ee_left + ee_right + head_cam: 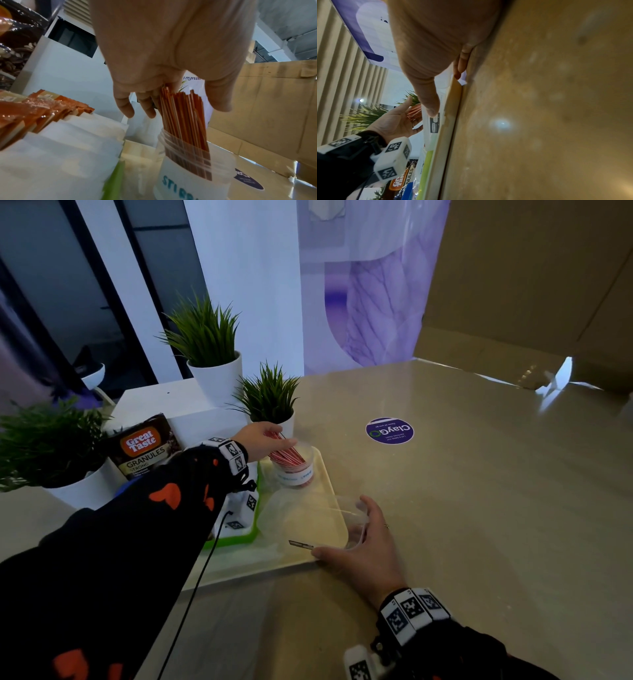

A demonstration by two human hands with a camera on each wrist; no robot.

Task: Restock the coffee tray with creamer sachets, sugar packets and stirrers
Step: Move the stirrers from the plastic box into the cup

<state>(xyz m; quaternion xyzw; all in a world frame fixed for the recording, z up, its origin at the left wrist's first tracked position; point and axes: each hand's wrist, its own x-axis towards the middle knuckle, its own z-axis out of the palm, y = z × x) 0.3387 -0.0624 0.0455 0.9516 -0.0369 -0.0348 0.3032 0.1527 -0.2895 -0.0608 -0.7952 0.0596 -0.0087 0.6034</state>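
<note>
Red stirrers (286, 455) stand bunched in a clear jar (295, 472) labelled "STIRR…" (192, 180) at the far end of the cream tray (239, 565). My left hand (284, 440) is over the jar, with thumb and fingers either side of the stirrer tops (181, 108). My right hand (346, 529) grips a clear, seemingly empty plastic container (308, 518) at the tray's near right corner, thumb on its near wall. Orange sachets (34, 112) and white packets (68, 142) lie in a green tray (239, 539), mostly hidden by my left arm in the head view.
Three potted plants, the nearest (269, 398) just behind the jar, and a Great Taste granules pouch (145, 446) crowd the left. A cardboard wall (531, 285) closes the back right. The beige tabletop carries a purple sticker (389, 430).
</note>
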